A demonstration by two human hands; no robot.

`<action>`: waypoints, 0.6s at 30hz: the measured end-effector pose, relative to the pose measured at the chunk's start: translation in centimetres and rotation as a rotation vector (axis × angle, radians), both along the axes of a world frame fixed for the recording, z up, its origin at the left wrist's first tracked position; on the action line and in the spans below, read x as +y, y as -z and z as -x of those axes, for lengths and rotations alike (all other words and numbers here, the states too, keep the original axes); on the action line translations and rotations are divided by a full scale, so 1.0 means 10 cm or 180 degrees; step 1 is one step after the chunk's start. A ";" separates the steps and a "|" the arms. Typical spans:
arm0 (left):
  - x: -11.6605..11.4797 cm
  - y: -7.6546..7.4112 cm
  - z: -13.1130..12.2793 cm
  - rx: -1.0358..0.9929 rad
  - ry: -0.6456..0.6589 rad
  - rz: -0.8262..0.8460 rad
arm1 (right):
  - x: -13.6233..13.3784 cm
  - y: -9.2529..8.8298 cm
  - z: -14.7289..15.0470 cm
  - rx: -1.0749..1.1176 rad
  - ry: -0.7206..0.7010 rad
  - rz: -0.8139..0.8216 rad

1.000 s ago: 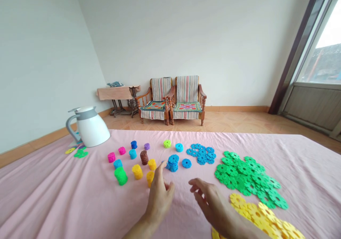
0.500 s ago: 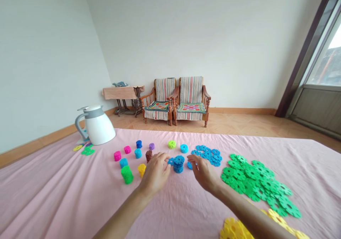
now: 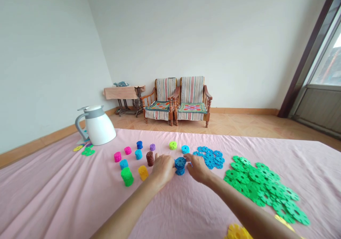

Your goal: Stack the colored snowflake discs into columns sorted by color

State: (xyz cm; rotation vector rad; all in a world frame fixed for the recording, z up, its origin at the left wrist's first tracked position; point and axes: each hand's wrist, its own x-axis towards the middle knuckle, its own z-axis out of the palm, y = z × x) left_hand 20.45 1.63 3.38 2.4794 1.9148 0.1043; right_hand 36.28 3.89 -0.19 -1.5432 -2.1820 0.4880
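A stack of blue snowflake discs (image 3: pixel 180 165) stands upright on the pink cloth between my hands. My left hand (image 3: pixel 163 168) is curled against the stack's left side, its fingertips partly hidden. From the right, my right hand (image 3: pixel 198 168) has its bent index finger at the stack's top edge and its thumb lower down. To the left of my left hand are a brown stack (image 3: pixel 150 158), a yellow stack (image 3: pixel 143 173) and a green stack (image 3: pixel 127 177). Loose blue discs (image 3: pixel 210 158) lie beyond my right hand.
Overlapping green discs (image 3: pixel 262 184) spread at the right, with yellow discs (image 3: pixel 237 232) by my right forearm. Short stacks, including a lime one (image 3: pixel 173 145) and a light-blue one (image 3: pixel 185 149), stand farther back. A white jug (image 3: pixel 100 127) occupies the cloth's far left.
Both hands have moved in against the blue stack from either side. The single blue discs seen beside each hand are no longer apart from it, and the stack looks taller.
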 end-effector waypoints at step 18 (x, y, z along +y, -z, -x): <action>0.06 0.06 0.11 -0.0176 -0.0025 0.0115 | -0.11 -0.03 -0.01 0.0016 -0.0074 -0.0322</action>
